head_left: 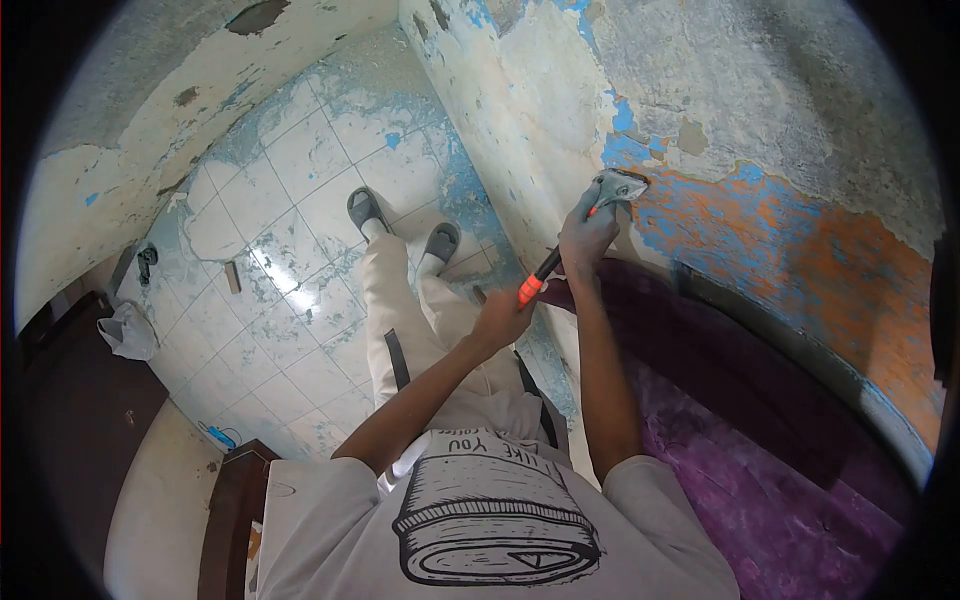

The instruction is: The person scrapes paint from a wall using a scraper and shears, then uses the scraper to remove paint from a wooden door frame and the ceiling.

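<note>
Both of my hands grip a long-handled paint scraper (546, 264) with a black and orange-red handle. My left hand (504, 316) is closed around the lower, orange-red end of the handle. Higher up, my right hand (588, 238) wraps the handle close beneath the grey, dusty scraper head (624, 186). That head is against the wall, or very near it, at the left edge of an orange and blue paint patch (740, 215). Around the patch, the wall (720, 90) shows grey and off-white areas with ragged paint edges.
Purple fabric (720, 440) covers something low along the wall on my right. Paint flakes and dust lie over the tiled floor (300, 220) around my sandals. At left are a white plastic bag (128, 332), a small block (233, 277), a blue item (218, 436) and brown wooden furniture (232, 510).
</note>
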Action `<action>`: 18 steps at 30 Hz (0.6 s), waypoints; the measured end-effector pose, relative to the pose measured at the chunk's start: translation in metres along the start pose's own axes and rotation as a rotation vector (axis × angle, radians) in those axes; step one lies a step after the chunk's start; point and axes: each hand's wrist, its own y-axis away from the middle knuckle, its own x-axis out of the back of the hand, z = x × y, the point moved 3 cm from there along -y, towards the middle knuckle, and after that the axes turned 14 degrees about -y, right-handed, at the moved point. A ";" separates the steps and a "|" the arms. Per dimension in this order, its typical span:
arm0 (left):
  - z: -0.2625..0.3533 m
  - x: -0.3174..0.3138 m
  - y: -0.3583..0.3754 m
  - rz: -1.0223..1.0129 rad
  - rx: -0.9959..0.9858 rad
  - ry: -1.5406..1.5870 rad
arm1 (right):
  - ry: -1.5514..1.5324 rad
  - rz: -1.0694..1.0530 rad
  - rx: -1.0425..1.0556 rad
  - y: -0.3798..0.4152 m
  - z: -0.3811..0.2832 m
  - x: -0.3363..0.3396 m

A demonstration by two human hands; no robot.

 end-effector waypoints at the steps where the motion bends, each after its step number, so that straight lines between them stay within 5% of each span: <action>1: -0.001 -0.001 0.000 -0.023 0.030 0.001 | -0.001 -0.004 0.000 -0.001 0.000 -0.001; 3: -0.007 0.002 -0.003 -0.020 0.026 -0.013 | 0.085 -0.071 -0.130 -0.002 0.008 -0.005; 9: -0.017 -0.002 -0.007 -0.011 0.023 -0.061 | -0.033 0.022 0.022 0.000 0.001 -0.006; 13: -0.017 -0.001 -0.008 -0.012 0.004 -0.093 | 0.040 -0.023 -0.083 -0.002 0.010 -0.006; 18: -0.010 -0.021 0.002 0.006 0.048 -0.034 | -0.051 0.043 0.113 0.003 0.011 0.001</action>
